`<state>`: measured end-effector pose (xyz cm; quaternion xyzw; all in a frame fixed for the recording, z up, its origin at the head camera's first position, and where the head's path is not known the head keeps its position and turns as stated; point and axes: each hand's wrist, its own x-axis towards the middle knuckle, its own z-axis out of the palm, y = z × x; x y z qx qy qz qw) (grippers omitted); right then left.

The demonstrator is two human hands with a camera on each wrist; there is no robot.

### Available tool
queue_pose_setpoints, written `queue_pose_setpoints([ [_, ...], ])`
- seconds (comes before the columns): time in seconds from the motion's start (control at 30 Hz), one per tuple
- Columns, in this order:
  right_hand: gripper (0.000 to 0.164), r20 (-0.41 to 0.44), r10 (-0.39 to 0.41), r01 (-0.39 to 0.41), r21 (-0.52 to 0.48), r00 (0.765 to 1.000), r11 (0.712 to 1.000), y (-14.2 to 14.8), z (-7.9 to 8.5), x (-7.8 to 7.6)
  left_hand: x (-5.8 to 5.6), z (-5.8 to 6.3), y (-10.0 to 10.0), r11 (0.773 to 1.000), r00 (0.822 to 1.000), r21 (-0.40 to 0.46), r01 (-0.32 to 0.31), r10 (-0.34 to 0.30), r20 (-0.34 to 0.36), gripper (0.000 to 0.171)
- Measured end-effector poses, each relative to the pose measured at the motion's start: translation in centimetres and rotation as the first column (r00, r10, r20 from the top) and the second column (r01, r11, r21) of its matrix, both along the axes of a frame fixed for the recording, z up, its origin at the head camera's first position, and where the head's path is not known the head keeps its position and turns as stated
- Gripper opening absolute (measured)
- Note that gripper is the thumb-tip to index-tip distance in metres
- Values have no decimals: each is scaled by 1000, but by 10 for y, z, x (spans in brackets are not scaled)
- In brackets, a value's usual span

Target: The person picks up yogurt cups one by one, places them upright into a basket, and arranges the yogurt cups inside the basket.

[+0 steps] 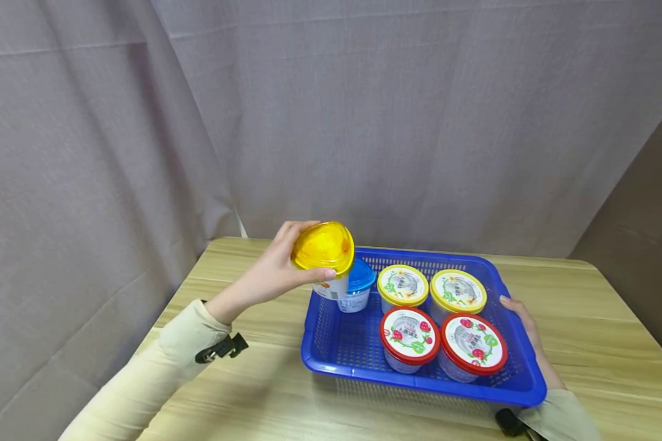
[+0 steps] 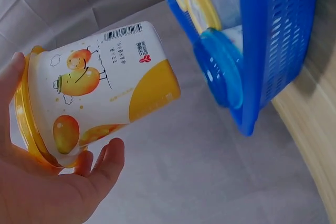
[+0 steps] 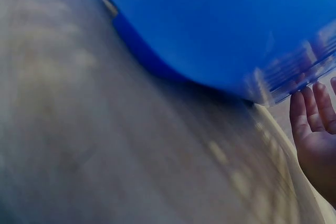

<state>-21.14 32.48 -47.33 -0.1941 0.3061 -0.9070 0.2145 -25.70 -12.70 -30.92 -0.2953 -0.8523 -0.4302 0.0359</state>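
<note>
My left hand (image 1: 278, 260) grips a white cup with a yellow lid (image 1: 324, 248) above the left back corner of a blue plastic basket (image 1: 346, 358). Thumb and fingers wrap the lid's rim, and in the left wrist view the cup (image 2: 100, 93) lies sideways, showing mango drawings and a barcode. My right hand (image 1: 524, 324) is at the basket's right side; the right wrist view has its straight fingers (image 3: 313, 111) against the wall. Inside the basket stand a blue-lidded cup (image 1: 358, 285), partly hidden, two yellow-rimmed tubs (image 1: 403, 285) and two red-rimmed tubs (image 1: 410, 335).
The basket stands on a light wooden table (image 1: 237, 392). A grey cloth (image 1: 364, 122) hangs behind the table and along its left side. A brown panel (image 1: 634, 220) is at the right.
</note>
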Motion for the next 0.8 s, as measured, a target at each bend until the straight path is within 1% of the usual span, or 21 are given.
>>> queue_pose_setpoints([
  [0.27,78,-2,-10,10,-19,1000,1000,-2,1,-1,7,-19,11,997,998,-59,54,-56,-19,86],
  [0.43,78,-6,-8,8,-30,1000,1000,-4,1,0,11,-33,17,990,995,-104,94,-98,-28,87],
  [0.53,77,3,-8,8,-16,1000,1000,-4,1,1,11,-43,19,984,991,-132,120,-126,-38,88],
  [0.63,76,16,-15,15,11,1000,1000,-4,2,2,11,-51,21,979,987,-151,137,-148,-65,89],
  [0.73,74,29,-33,31,43,999,999,-4,3,3,11,-58,22,975,982,-171,143,-161,-96,89],
  [0.8,73,34,-46,43,63,998,997,-3,3,3,11,-63,23,970,979,-201,140,-166,-121,89],
])
